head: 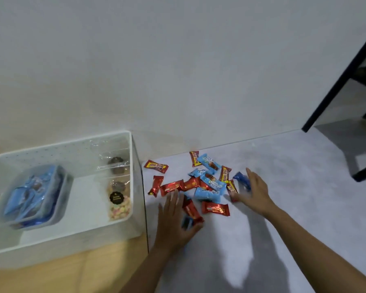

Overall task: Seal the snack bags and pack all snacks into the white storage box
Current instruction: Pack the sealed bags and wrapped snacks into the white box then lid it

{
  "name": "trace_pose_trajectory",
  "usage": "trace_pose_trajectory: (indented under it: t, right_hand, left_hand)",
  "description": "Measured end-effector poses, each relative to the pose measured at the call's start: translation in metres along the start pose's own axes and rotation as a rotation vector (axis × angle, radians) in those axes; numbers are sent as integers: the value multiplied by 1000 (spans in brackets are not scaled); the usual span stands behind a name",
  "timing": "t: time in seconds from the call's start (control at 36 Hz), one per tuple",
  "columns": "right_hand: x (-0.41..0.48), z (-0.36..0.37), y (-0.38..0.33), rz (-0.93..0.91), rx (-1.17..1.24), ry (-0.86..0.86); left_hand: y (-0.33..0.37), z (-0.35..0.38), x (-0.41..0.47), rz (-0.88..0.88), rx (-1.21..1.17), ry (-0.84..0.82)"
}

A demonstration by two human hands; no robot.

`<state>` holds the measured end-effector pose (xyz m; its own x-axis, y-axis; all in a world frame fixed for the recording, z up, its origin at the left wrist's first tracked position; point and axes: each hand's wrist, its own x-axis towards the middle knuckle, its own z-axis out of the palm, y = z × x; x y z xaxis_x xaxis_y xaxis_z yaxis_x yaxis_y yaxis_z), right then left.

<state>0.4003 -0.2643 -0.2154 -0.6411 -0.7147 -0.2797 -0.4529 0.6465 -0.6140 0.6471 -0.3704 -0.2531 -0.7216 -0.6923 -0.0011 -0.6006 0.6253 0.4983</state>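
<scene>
Snack wrappers (207,185) between your hands look light, slick: scoop from pile edges. Right hand (255,192) spread; left hand (173,218) grip unreadable.

Box (133,166) left of snacks (207,182) (loose).

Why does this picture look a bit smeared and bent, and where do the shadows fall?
Head view: the left hand and right hand are smeared by motion, as are the snacks beside them. Head view: the wide lens bows the table edge and slants the black frame. Head view: soft arm shadows fall on the table, toward the camera.
</scene>
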Motion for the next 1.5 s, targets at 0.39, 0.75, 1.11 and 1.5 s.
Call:
trace_pose_trajectory:
  t: [0.39,0.75,1.11,1.5]
  right_hand:
    - [44,38,29,-162,-352,-133]
    - [115,31,-10,-541,-624,-205]
    - [133,51,-9,-627,-585,-224]
    - [108,52,5,-574,-531,84]
  left_hand:
    - [-35,20,57,-47,222,0]
    - [-52,11,115,-204,283,-41]
    - [-66,5,136,-246,332,-66]
    - [-47,23,123,-136,312,184]
